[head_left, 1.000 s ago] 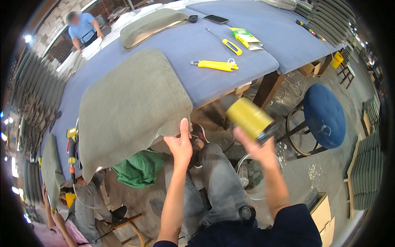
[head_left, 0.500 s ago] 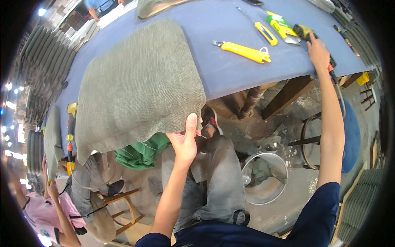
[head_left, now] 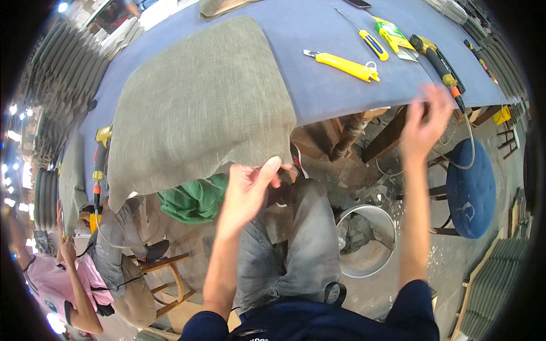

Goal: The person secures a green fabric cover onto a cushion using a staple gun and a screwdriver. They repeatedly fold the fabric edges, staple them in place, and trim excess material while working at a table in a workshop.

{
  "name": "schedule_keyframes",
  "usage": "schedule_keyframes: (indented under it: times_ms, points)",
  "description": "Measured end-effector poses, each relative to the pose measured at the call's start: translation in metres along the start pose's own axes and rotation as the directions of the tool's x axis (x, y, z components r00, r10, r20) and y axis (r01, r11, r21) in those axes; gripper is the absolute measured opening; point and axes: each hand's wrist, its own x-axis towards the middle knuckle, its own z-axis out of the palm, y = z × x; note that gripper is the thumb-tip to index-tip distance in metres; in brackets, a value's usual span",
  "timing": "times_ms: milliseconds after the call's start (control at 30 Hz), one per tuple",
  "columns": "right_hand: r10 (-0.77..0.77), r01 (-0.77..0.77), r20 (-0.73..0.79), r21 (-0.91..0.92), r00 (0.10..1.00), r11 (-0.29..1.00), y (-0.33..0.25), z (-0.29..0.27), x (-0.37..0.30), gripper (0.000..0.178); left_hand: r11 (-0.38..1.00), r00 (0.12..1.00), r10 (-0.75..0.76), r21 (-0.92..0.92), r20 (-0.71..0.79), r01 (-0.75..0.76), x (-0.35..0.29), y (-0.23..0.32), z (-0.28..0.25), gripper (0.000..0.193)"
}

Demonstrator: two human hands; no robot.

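A seat pad covered in grey-green woven fabric lies at the left of the blue table, its loose edge hanging over the front. At its near right corner my left hand pinches the fabric edge between thumb and fingers. My right hand, smeared by motion, is in the air past the table's front edge. Its fingers look apart, with nothing in them. Just beyond it a yellow and black pneumatic staple gun with an air hose lies on the table.
A yellow utility knife, a yellow-handled screwdriver and a green-yellow packet lie on the table. Another staple gun is at left, near a co-worker in pink. Below stand a metal bucket and blue stool.
My right hand has let go of the staple gun and moved left toward the pad, leaving the gun on the table. My left hand keeps its pinch on the fabric.
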Motion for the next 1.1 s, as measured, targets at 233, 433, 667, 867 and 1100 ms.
schedule_keyframes:
  times_ms: [233,433,667,867,1100]
  points:
    - [0.238,-0.891,0.868,0.454,0.436,-0.022,-0.208,0.004,-0.119,0.036,0.826,0.936,0.216,0.459,0.279,-0.327,0.020,0.132,-0.018,0.028]
    - [0.296,-0.808,0.944,0.285,0.144,-0.516,-0.246,0.036,-0.080,0.042,0.300,0.744,0.423,0.695,0.517,-0.654,0.128,0.091,-0.026,0.034]
    - [0.299,-0.890,0.858,0.452,0.417,-0.057,-0.196,0.050,-0.123,0.044,0.160,0.725,0.263,0.713,0.636,-0.683,0.135,0.075,-0.013,0.040]
    - [0.178,-0.898,0.890,0.436,0.419,-0.062,-0.190,0.064,-0.142,0.039,0.144,0.744,0.204,0.733,0.636,-0.665,0.135,0.081,-0.010,0.038]
    - [0.287,-0.872,0.855,0.478,0.433,-0.108,-0.198,0.063,-0.133,0.044,0.171,0.750,0.191,0.731,0.634,-0.661,0.137,0.082,-0.009,0.037]
